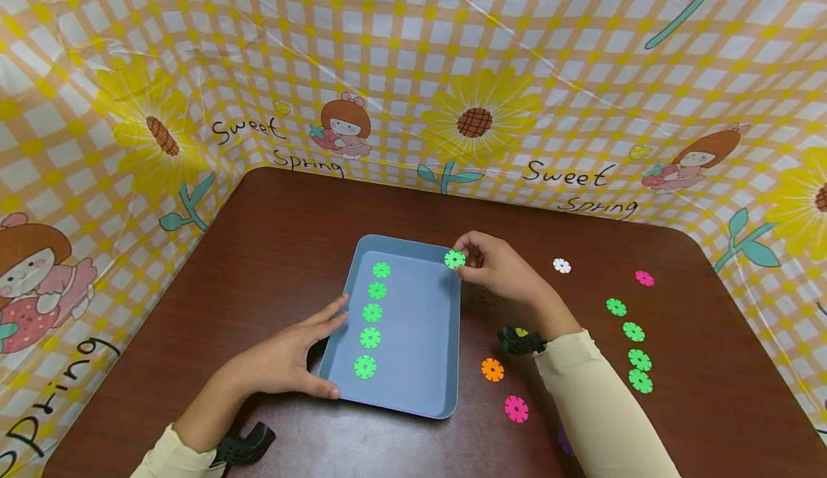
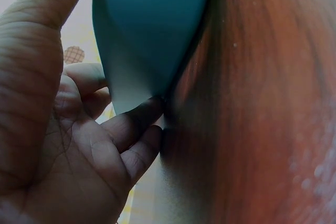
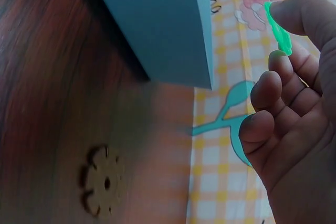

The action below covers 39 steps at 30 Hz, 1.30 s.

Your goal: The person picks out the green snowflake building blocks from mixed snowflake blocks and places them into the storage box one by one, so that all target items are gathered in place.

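A shallow blue-grey tray [image 1: 416, 327] lies on the table with several green notched discs [image 1: 372, 313] in a column along its left side. My left hand [image 1: 278, 359] holds the tray's near left corner, thumb at the near edge and fingertips against the left wall. In the left wrist view, the fingers [image 2: 139, 156] bend against the tray's wall. Above the tray's far right corner, my right hand [image 1: 504, 270] pinches another green notched disc [image 1: 455, 260] between thumb and fingers. The right wrist view shows that disc [image 3: 279, 31] edge-on, clear of the tray wall.
Right of the tray lie a brown disc [image 3: 105, 182], an orange disc [image 1: 492, 370], a pink disc [image 1: 516, 409] and a partly hidden purple disc [image 1: 566, 441]. Farther right are several green discs [image 1: 634, 331], a white disc [image 1: 562, 265] and another pink disc [image 1: 645, 278]. Checked cloth [image 1: 400, 47] walls the table.
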{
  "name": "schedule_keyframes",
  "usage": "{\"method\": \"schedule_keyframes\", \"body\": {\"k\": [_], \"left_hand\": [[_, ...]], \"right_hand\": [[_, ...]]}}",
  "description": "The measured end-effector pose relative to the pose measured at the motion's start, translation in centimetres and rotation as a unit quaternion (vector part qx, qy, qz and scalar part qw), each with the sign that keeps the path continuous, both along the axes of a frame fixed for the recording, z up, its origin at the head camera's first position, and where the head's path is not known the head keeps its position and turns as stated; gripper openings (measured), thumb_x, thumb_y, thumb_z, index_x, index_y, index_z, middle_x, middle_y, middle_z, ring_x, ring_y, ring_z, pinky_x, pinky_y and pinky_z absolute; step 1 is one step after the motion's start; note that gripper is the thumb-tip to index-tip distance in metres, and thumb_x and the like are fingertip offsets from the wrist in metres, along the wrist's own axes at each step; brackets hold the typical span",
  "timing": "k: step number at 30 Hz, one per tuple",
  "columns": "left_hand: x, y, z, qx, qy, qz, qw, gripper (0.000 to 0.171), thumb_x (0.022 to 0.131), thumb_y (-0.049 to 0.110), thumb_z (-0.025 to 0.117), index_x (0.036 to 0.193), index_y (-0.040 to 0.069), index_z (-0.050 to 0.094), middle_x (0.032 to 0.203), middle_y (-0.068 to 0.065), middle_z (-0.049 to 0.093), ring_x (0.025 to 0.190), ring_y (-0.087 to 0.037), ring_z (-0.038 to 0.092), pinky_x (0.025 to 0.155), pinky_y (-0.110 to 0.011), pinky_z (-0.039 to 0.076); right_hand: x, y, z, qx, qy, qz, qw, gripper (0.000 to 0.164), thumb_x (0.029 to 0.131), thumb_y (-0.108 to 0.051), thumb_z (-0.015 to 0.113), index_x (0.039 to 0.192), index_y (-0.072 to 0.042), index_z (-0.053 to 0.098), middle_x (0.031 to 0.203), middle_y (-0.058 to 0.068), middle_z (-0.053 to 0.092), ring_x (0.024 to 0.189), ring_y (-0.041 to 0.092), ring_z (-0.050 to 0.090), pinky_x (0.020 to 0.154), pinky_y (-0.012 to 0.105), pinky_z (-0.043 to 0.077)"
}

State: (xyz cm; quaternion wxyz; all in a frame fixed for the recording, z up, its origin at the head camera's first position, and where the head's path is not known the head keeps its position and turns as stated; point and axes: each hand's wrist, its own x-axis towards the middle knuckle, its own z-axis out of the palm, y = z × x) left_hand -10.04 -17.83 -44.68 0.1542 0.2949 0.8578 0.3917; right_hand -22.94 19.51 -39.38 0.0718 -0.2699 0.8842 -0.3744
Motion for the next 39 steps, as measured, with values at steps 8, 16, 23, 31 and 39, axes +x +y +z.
{"method": "schedule_keyframes", "body": {"k": [8,16,23,31,39], "left_hand": [[0.0,0.1,0.1,0.002,-0.006,-0.002,1.0,0.113,0.074,0.054,0.084,0.156,0.002,0.027,0.167,0.004,0.005,0.149,-0.018,0.012,0.111,-0.054,0.028],[0.0,0.1,0.1,0.003,-0.01,0.0,0.9999,0.112,0.073,0.052,0.085,0.156,0.003,0.027,0.166,0.006,0.004,0.149,-0.018,0.012,0.111,-0.054,0.027],[0.0,0.0,0.1,0.001,-0.008,0.0,1.0,0.112,0.073,0.051,0.085,0.156,0.002,0.027,0.166,0.006,0.005,0.149,-0.018,0.012,0.111,-0.054,0.028],[-0.1,0.0,0.1,0.004,-0.007,-0.001,1.0,0.112,0.074,0.051,0.085,0.156,0.002,0.027,0.167,0.004,0.005,0.149,-0.019,0.013,0.111,-0.053,0.028],[0.0,0.0,0.3,-0.001,-0.006,0.002,1.0,0.112,0.073,0.052,0.085,0.156,0.002,0.027,0.167,0.004,0.006,0.149,-0.019,0.014,0.111,-0.053,0.029]], "right_hand": [[-0.8,-1.9,-0.7,0.003,-0.012,0.02,1.0,0.021,0.089,-0.007,0.072,0.106,-0.011,0.06,0.089,0.004,0.058,0.08,0.022,0.052,0.063,0.031,0.045],[-1.4,-3.5,-1.2,0.034,-0.005,0.037,0.999,0.022,0.087,-0.009,0.074,0.105,-0.01,0.062,0.089,0.003,0.059,0.081,0.02,0.053,0.07,0.034,0.046],[-1.9,-4.4,-1.7,0.065,0.01,0.055,0.996,0.023,0.086,-0.011,0.075,0.106,-0.011,0.063,0.09,0.003,0.06,0.08,0.018,0.053,0.072,0.035,0.047],[-2.5,-5.5,-2.4,0.087,0.013,0.073,0.993,0.024,0.086,-0.012,0.075,0.107,-0.009,0.063,0.09,0.002,0.06,0.08,0.017,0.054,0.071,0.033,0.047],[-2.9,-6.4,-3.1,0.128,0.044,0.101,0.986,0.022,0.087,-0.013,0.075,0.106,-0.007,0.063,0.09,0.002,0.059,0.081,0.016,0.052,0.073,0.032,0.045]]}}
